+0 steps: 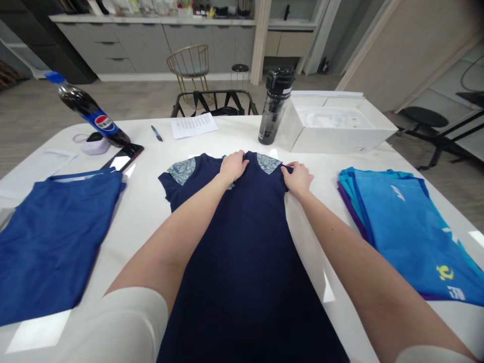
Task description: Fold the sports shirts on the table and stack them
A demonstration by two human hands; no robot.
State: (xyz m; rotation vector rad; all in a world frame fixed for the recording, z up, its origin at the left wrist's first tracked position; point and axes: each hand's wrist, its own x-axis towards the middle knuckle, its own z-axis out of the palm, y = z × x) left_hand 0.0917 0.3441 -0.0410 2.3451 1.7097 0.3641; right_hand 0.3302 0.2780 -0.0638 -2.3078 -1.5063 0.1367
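Between the left hand (232, 166), pinching the dark shirt (249, 252) near its neck, and the right hand (300, 180), pinching its sleeve, soft, even pulls should smooth wrinkles best.

Navy shirt (245, 242) flat on white table (143, 196); L hand (233, 165) on its collar, R hand (298, 177) at its sleeve. Blue garment (60, 227) L of shirt, folded stack (404, 217) R of it; bottle (276, 106) & open box (336, 123) beyond it.
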